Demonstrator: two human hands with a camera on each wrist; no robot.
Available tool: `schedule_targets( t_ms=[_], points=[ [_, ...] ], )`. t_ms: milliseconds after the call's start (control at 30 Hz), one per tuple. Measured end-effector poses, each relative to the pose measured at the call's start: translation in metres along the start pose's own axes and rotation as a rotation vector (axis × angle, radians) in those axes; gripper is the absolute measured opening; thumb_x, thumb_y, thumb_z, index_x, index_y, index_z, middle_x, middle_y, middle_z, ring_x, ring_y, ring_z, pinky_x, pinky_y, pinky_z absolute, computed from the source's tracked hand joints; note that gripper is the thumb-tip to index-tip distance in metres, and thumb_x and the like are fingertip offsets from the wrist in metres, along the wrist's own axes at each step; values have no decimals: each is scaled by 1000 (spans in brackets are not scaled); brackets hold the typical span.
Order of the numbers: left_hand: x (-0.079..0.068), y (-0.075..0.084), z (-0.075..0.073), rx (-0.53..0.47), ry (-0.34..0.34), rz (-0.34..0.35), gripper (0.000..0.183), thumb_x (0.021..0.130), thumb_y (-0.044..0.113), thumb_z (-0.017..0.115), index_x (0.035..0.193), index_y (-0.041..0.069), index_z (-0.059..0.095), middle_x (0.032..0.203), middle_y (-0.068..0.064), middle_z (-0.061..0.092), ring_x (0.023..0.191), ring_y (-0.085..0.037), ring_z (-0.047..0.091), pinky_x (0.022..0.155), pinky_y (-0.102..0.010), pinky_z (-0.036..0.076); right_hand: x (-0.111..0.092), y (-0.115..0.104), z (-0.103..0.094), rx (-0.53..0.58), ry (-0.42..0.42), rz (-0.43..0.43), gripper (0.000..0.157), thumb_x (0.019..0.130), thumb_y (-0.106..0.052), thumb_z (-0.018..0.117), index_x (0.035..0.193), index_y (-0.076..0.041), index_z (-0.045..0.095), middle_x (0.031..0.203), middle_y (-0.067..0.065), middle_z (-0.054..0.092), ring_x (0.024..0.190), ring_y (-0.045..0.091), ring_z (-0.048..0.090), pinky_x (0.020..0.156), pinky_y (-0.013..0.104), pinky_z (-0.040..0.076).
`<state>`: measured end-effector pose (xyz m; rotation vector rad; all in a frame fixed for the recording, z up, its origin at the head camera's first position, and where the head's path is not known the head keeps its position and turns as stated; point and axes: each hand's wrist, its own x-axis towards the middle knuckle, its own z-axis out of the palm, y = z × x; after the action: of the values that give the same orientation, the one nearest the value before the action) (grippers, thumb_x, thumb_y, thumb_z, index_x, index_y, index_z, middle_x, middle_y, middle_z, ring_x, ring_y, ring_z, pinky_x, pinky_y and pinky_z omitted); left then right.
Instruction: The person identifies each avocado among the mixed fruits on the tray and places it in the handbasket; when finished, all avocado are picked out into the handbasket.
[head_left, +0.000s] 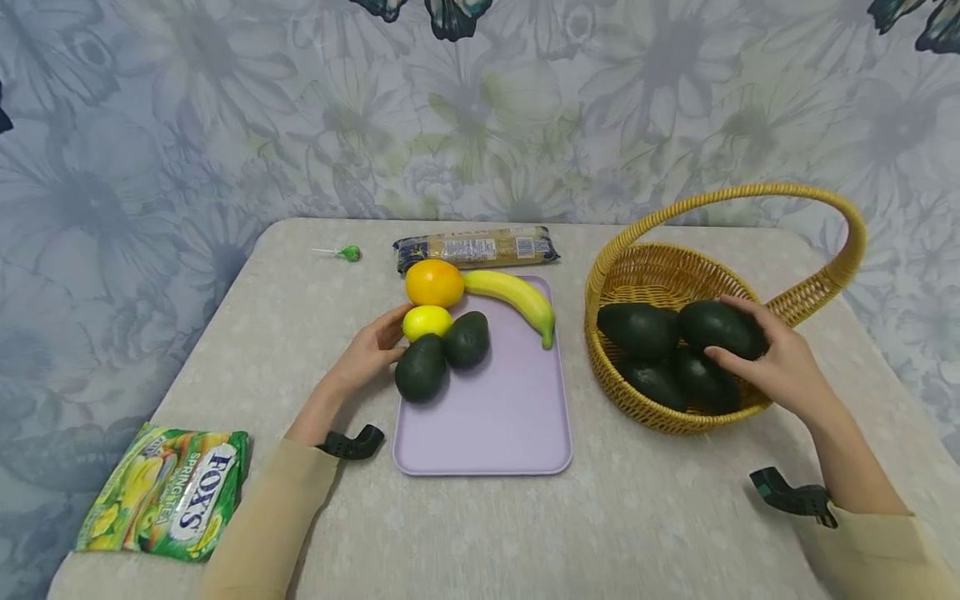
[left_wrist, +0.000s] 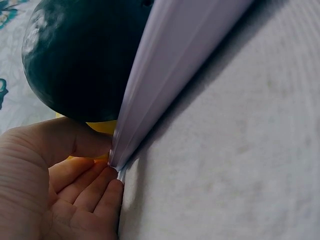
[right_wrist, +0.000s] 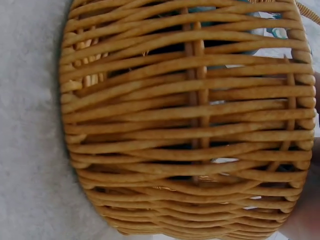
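My right hand (head_left: 772, 354) grips a dark green avocado (head_left: 722, 327) at the top of the pile in the wicker basket (head_left: 678, 423). More avocados (head_left: 637, 330) lie under and beside it. In the right wrist view the basket's woven side (right_wrist: 195, 130) hides most of that hand. My left hand (head_left: 369, 354) is at the left rim of the lilac tray (head_left: 510, 425), thumb and fingers on either side of the rim in the left wrist view. Close to it on the tray are a lemon (head_left: 427, 323) and two avocados (head_left: 422, 368), with an orange (head_left: 434, 283) and a banana (head_left: 517, 297) behind.
A pasta packet (head_left: 476, 247) lies behind the tray. A green lollipop (head_left: 348, 252) is at the back left, and a Fox's candy bag (head_left: 168, 492) at the front left. The basket's tall handle (head_left: 750, 192) arches beside the right hand. A patterned wall stands behind the table.
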<state>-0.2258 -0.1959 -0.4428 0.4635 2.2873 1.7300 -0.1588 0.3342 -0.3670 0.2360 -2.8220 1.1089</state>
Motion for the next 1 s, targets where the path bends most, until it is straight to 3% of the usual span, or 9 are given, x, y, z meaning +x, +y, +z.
schedule_targets(
  t_ms=[167, 367, 533, 600, 1000],
  points=[
    [6, 6, -4, -3, 4, 21, 68, 87, -12, 51, 148, 1, 24, 152, -16, 24, 138, -30, 25, 111, -41, 25, 8, -2, -6, 8, -35, 14, 73, 84, -25, 72, 146, -17, 35, 135, 22, 43, 102, 34, 52, 67, 19, 42],
    [-4, 3, 1, -23, -26, 5, 68, 88, -12, 51, 148, 0, 22, 152, -18, 24, 138, -31, 24, 110, -44, 26, 4, 1, -7, -13, -88, 2, 76, 84, -26, 72, 146, -10, 33, 130, 27, 46, 102, 41, 54, 68, 25, 46],
    [-5, 3, 3, -25, -2, 6, 68, 88, -10, 53, 148, 1, 24, 151, -17, 26, 137, -32, 25, 109, -45, 28, 6, 2, -5, -28, -96, -18, 80, 84, -27, 72, 148, -8, 29, 133, 31, 42, 103, 46, 51, 75, 56, 46],
    [-4, 3, 2, -26, -7, 16, 68, 87, -10, 53, 148, 0, 24, 151, -18, 25, 137, -32, 25, 110, -44, 27, 7, 1, -6, -39, -93, -16, 81, 83, -28, 72, 148, -7, 28, 134, 32, 40, 104, 48, 49, 76, 61, 43],
    [-4, 3, 2, -27, 0, 0, 68, 87, -10, 53, 148, 1, 24, 152, -17, 25, 137, -31, 26, 109, -43, 29, 9, 3, -2, -149, -54, -36, 80, 84, -32, 71, 144, 3, 30, 132, 37, 39, 103, 52, 48, 74, 64, 43]
  ],
)
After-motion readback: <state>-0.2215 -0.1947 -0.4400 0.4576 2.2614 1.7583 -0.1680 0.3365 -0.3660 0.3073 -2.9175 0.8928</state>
